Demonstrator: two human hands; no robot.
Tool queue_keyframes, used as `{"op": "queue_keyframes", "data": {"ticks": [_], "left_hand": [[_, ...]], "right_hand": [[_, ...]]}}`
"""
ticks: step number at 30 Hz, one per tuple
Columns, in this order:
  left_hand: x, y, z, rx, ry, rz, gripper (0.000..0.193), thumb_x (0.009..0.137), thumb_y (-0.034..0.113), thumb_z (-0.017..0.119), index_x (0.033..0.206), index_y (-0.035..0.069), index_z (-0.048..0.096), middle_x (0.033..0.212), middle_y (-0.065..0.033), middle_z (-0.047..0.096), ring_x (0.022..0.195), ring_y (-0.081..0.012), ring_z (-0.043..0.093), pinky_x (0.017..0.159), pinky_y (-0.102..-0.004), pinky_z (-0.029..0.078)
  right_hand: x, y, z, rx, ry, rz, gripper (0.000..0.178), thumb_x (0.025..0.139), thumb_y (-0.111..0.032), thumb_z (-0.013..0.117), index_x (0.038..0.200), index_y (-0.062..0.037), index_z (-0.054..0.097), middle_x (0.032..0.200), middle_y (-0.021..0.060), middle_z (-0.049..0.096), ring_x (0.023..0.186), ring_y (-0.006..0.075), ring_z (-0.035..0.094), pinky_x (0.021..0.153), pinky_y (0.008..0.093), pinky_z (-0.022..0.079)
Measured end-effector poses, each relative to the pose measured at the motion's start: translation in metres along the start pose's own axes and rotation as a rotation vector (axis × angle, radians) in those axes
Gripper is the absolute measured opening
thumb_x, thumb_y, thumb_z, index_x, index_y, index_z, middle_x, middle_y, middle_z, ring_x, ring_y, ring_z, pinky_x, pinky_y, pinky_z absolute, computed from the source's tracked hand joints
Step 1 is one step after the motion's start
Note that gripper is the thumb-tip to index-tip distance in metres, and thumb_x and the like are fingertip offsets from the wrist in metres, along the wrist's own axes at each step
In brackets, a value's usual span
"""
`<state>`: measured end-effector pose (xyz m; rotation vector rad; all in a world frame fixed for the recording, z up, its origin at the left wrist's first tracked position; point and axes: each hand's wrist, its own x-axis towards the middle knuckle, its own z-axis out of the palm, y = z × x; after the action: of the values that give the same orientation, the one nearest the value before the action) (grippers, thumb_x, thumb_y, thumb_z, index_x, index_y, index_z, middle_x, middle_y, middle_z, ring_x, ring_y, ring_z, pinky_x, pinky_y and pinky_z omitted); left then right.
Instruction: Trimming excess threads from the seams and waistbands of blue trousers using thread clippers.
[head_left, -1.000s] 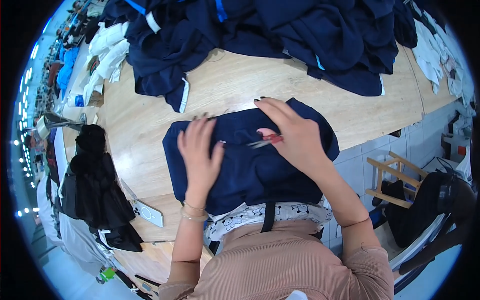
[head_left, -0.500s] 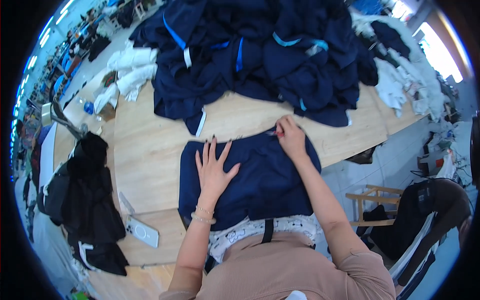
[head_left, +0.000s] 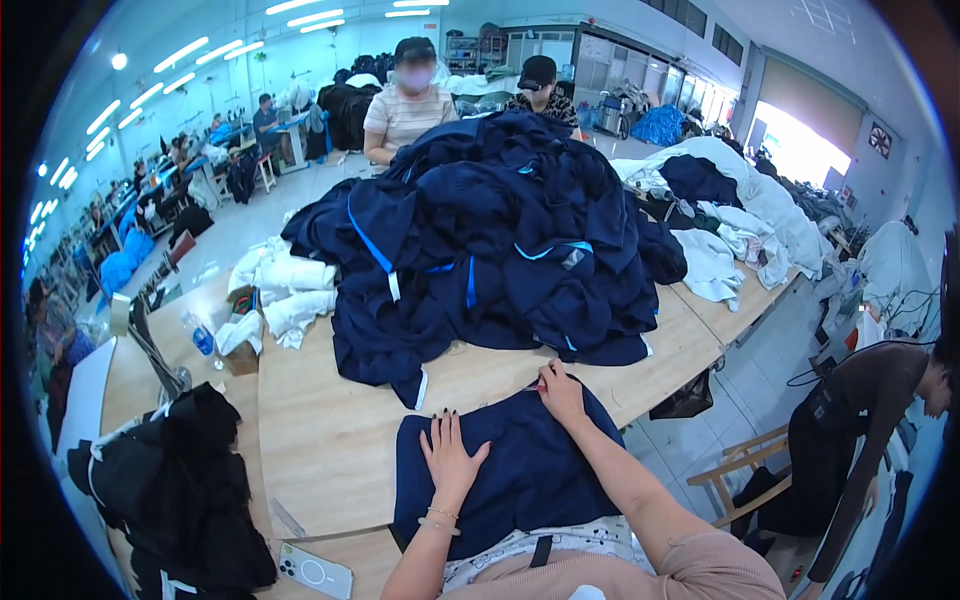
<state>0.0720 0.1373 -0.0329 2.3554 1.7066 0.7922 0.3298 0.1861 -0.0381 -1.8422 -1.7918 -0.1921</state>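
A navy blue garment (head_left: 510,475) lies spread at the near table edge, reaching over my lap. My left hand (head_left: 454,464) rests flat on its left part, fingers spread toward the far edge and holding nothing. At the garment's far edge, right of centre, my right hand (head_left: 562,394) is closed around small red-handled snips (head_left: 535,387). Their metal tip points left along the cloth edge. The fingers cover most of the tool, so I cannot see whether its blades touch a thread.
Beyond lies a big heap of navy garments (head_left: 490,230) with blue tapes. White cloth (head_left: 285,285) and black garments (head_left: 185,490) lie leftward, near a phone (head_left: 315,572). Two people sit behind the heap. At right, a person bends by a wooden stool (head_left: 740,465).
The view has tilted up, so the heap, the room and people behind it now show. My left hand still lies flat; my right hand still holds the snips at the garment's far edge.
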Motion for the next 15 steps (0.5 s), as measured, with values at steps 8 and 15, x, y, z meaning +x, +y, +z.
{"op": "queue_keyframes", "data": {"ticks": [8,15], "left_hand": [[0.006,-0.001,0.008,0.093,-0.02,0.048,0.085,0.073,0.047,0.072,0.138,0.003,0.04,0.144,-0.0139,0.042,0.135,-0.0298,0.034,0.112,-0.0517,0.021],[0.01,0.0,-0.002,0.045,-0.05,0.018,0.081,0.076,0.037,0.071,0.141,0.005,0.037,0.144,-0.0105,0.042,0.137,-0.0287,0.033,0.114,-0.0509,0.017]], "right_hand": [[0.0,0.011,0.006,-0.014,0.018,0.034,0.021,0.077,-0.014,0.064,0.097,-0.0084,0.057,0.103,0.0119,0.055,0.074,0.0333,0.065,0.062,0.0441,0.054],[0.006,0.004,0.002,0.137,0.006,0.022,0.029,0.077,-0.013,0.067,0.103,-0.005,0.057,0.105,0.0152,0.054,0.074,0.0324,0.066,0.063,0.0436,0.053]]}}
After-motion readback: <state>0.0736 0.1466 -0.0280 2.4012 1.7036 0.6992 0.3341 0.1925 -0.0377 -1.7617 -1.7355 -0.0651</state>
